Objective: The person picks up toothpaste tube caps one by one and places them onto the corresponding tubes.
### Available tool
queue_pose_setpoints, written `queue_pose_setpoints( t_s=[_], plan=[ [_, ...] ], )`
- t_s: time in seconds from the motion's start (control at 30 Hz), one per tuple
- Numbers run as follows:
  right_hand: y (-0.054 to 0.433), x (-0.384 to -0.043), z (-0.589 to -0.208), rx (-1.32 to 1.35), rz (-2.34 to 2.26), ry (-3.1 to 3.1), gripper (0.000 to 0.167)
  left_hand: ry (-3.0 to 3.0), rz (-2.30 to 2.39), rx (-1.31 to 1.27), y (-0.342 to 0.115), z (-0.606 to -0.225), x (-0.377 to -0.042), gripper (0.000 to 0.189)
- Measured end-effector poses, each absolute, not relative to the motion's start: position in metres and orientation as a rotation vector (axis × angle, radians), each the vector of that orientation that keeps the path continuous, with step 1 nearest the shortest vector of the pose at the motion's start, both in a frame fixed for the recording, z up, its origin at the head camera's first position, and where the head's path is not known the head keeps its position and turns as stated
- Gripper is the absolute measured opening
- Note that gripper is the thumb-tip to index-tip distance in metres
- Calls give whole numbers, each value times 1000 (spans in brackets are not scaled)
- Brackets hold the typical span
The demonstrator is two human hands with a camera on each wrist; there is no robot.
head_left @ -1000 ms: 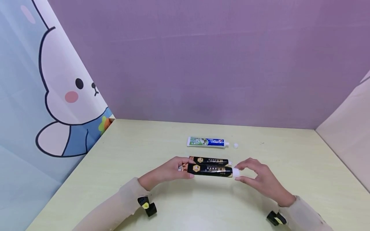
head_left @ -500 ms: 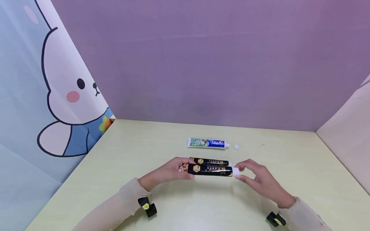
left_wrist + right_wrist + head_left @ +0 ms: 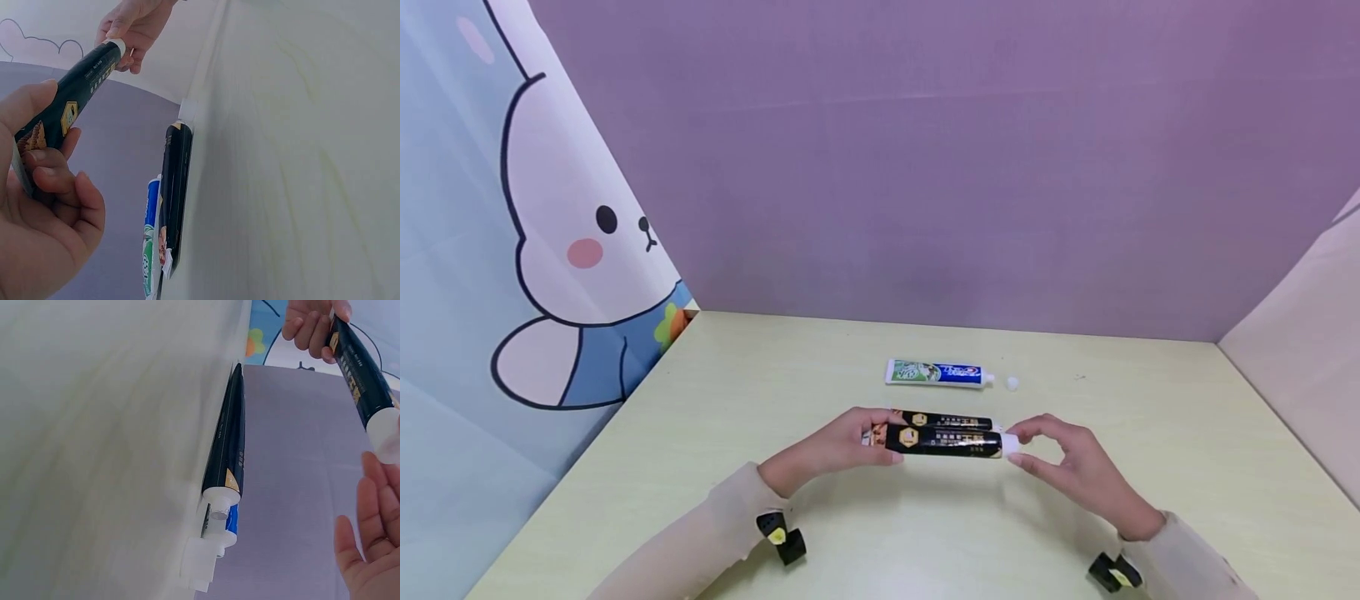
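My left hand [image 3: 850, 442] grips the flat, crimped end of a black toothpaste tube [image 3: 955, 442], held level above the table. At its other end, the thumb and index finger of my right hand [image 3: 1078, 462] pinch the white cap [image 3: 1011, 445]. A second black toothpaste tube [image 3: 226, 444] lies on the table just behind, its bare nozzle [image 3: 219, 514] showing in the right wrist view. Farther back lies a blue and green toothpaste tube [image 3: 936, 373], also uncapped, with a small white cap [image 3: 1012, 383] near its nozzle.
The pale table [image 3: 760, 367] runs back to a purple partition [image 3: 925, 208]. A curtain with a cartoon rabbit [image 3: 580, 208] stands on the left, a pale panel [image 3: 1307, 333] on the right. White caps [image 3: 199, 557] stand by the nozzles in the right wrist view.
My right thumb and finger have shifted very slightly at the cap. Otherwise both hands and all the tubes keep their places.
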State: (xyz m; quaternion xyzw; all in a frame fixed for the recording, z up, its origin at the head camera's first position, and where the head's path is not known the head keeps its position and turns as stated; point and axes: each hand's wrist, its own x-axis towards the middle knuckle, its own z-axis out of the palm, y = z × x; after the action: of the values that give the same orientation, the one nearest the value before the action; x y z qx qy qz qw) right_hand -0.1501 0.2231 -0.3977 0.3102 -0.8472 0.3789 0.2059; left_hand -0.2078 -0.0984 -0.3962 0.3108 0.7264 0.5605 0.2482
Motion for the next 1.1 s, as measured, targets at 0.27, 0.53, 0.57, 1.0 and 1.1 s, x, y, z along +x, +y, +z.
queue_pose_setpoints(
  t_s=[0.27, 0.53, 0.57, 1.0, 1.1],
  plan=[
    [222, -152, -402, 911, 1050, -2261, 47, 1938, 1537, 835, -98, -396, -207, 38],
    [223, -150, -399, 873, 1061, -2284, 44, 1965, 1509, 830, -98, -398, -208, 36],
    [223, -150, -398, 868, 1067, -2296, 43, 1969, 1507, 829, -98, -398, -208, 36],
    [220, -142, -389, 759, 1074, -2458, 29, 1979, 1509, 860, -101, -398, -206, 38],
    [219, -139, -388, 732, 1092, -2472, 28, 1983, 1509, 865, -101, -397, -205, 38]
  ],
)
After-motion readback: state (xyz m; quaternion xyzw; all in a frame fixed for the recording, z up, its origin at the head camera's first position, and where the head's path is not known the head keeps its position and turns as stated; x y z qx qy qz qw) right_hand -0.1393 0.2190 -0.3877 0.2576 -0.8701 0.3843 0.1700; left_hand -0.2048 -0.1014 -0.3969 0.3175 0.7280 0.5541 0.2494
